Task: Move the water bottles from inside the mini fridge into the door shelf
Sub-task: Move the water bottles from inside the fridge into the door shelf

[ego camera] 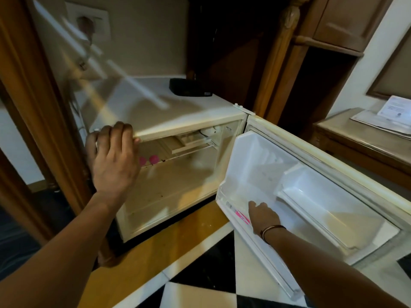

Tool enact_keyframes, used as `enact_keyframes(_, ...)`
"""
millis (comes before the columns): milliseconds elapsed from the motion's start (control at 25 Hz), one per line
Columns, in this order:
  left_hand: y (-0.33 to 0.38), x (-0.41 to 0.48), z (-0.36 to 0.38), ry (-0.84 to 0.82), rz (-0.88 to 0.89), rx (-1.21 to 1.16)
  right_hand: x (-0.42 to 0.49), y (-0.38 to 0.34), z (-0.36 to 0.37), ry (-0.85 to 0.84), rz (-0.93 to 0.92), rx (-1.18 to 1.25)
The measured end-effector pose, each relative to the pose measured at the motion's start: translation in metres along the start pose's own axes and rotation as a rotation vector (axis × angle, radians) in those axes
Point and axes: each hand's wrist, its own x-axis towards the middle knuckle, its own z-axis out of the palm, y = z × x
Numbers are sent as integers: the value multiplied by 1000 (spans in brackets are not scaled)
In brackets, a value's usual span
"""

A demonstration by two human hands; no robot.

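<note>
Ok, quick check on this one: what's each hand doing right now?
Left hand: fingers curled over the mini fridge top front edge, no bottle held.
Right hand: reaching into the door shelf; fingers hidden, grip cannot be told.

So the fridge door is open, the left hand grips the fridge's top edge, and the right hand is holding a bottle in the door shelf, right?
Not quite. The head view shows the right hand reaching into the door shelf with no bottle visible in it. The rest holds: the door is open and the left hand grips the fridge's top edge.
</note>
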Motion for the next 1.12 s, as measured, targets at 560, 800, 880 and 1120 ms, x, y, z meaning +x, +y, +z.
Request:
enact_keyframes(560, -2, 1, 10, 79, -8, 66, 11, 38, 2, -66, 43, 232)
enact_keyframes(800, 0, 1, 8, 21, -22, 49, 15, 27, -18, -46, 46, 295)
enact_keyframes(880, -1, 2, 9, 22, -18, 52, 15, 15, -36, 46, 52, 183)
enact_keyframes(1120, 0, 0, 7, 14, -27, 56, 24, -15, -92, 284, -50, 194)
